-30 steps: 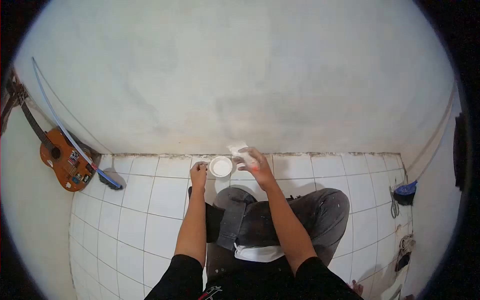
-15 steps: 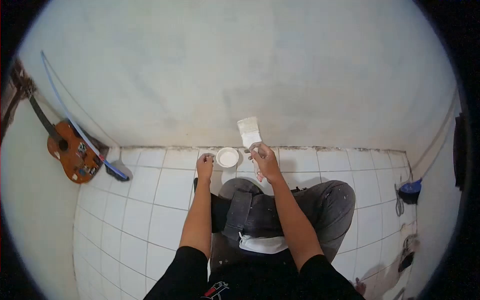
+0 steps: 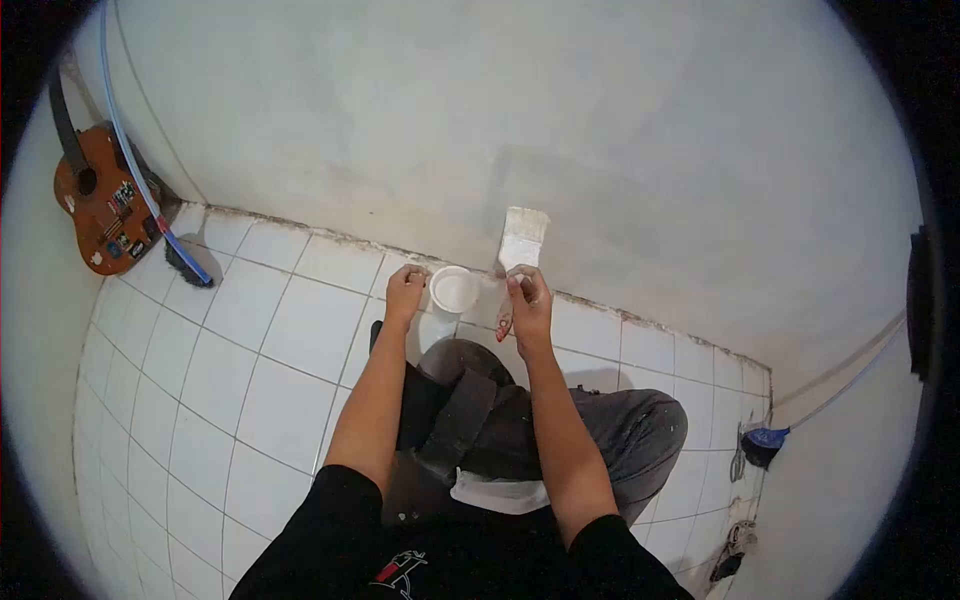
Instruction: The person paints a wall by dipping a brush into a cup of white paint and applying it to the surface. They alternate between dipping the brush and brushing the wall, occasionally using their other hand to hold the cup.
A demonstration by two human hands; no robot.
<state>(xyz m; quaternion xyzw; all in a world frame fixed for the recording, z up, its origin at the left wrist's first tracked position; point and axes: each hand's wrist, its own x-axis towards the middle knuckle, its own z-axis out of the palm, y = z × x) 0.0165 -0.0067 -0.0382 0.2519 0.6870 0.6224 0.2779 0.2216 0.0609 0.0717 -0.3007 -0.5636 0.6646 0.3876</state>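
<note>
My right hand [image 3: 533, 308] grips a wide paintbrush [image 3: 524, 240] at the base of its handle. The bristles point up, coated in white, close in front of the wall; the handle's reddish end hangs below my fingers. Beside the round white container [image 3: 455, 289], my left hand [image 3: 405, 295] has its fingers curled near the rim. Whether those fingers hold a part of the container is too small to tell. Pale contents show inside the container.
A pale, patchy wall [image 3: 400, 130] rises ahead of the white tiled floor [image 3: 290, 330]. At the left, a stickered guitar [image 3: 105, 210] leans beside a blue-handled broom [image 3: 185, 255]. Another blue broom [image 3: 766, 440] is at the right wall. My folded legs [image 3: 610, 430] are below my hands.
The view has tilted and shifted, so the wall's base now slopes down to the right. The brush stays in my right hand and appears more upright. My left hand remains beside the container.
</note>
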